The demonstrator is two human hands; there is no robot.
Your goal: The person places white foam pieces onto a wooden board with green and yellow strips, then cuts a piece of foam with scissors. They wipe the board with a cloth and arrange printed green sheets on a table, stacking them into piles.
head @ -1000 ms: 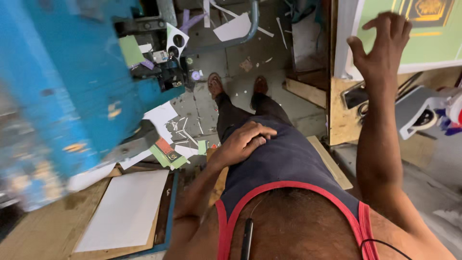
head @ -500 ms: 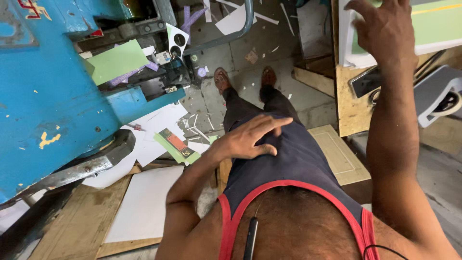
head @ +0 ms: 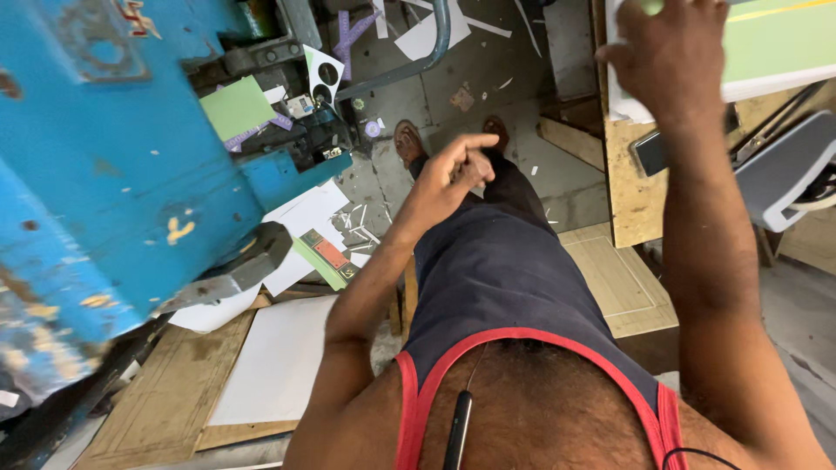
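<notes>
The person's right hand (head: 672, 54) is far off on the right, resting flat with fingers spread on a stack of pale green sheets (head: 771, 48) with white edges. The stack lies on a wooden table (head: 629, 178) at the far right. A dark phone (head: 651, 152) lies on that table, just near the stack. The left hand (head: 446, 178) hangs loose in the middle, above the dark trousers, holding nothing. Its fingers are partly open and one finger points to the right. Both feet in sandals (head: 409, 144) stand on a grey floor with bits of cut paper all around. On the left is a big blue machine (head: 113, 174) with chipped paint. A green card (head: 237, 107) sits in the machine. Below the machine, a big white sheet (head: 279, 365) lies on a wooden board (head: 170, 392) at the near left. A grey chair (head: 779, 178) stands at the right edge.
</notes>
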